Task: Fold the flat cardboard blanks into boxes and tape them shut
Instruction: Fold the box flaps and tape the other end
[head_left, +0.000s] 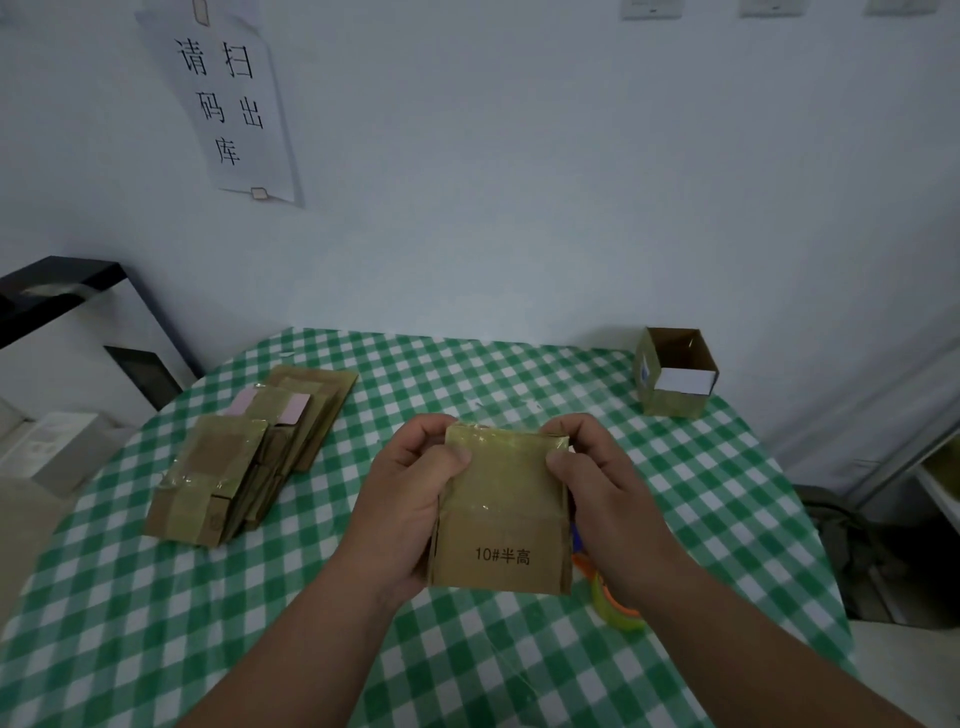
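Gripping one flat cardboard blank (501, 512) with left hand (410, 499) and right hand (605, 499), fingers curled round its edges; opening it into a tube appears next.

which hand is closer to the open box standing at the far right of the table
Right. The right hand grips the cardboard blank on the side toward the open box, though well short of it. The left hand grips the blank's opposite edge, farther away.
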